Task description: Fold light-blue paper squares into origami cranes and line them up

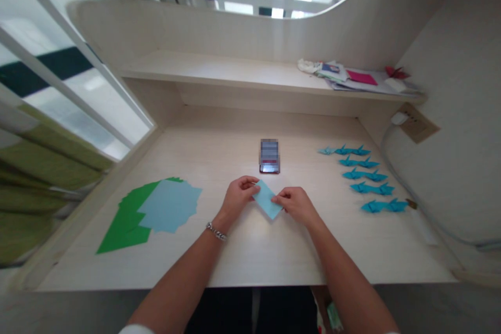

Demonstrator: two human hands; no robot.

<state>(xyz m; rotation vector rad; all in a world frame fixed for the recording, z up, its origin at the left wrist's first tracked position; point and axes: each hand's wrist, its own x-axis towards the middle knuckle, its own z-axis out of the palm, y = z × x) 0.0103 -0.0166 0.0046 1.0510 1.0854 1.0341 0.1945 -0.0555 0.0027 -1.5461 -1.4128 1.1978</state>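
A light blue sheet of origami paper (pixel 267 201), folded into a small rectangle, is held at a slant above the desk's front middle. My left hand (pixel 239 194) pinches its upper left edge between thumb and fingers. On the opposite side, my right hand (pixel 294 202) grips the right edge with thumb and forefinger. A phone (pixel 270 156) lies just beyond the paper, its screen blurred out. To the left is a fanned pile of light blue paper (pixel 172 206), overlapping green sheets (pixel 127 219).
Several folded blue paper figures (pixel 365 175) stand in rows on the right of the desk (pixel 250 261). Behind, a shelf (pixel 235 73) carries papers (pixel 352 77). A cable (pixel 410 182) runs down the right wall from a socket plate (pixel 417 122). Window bars are at left.
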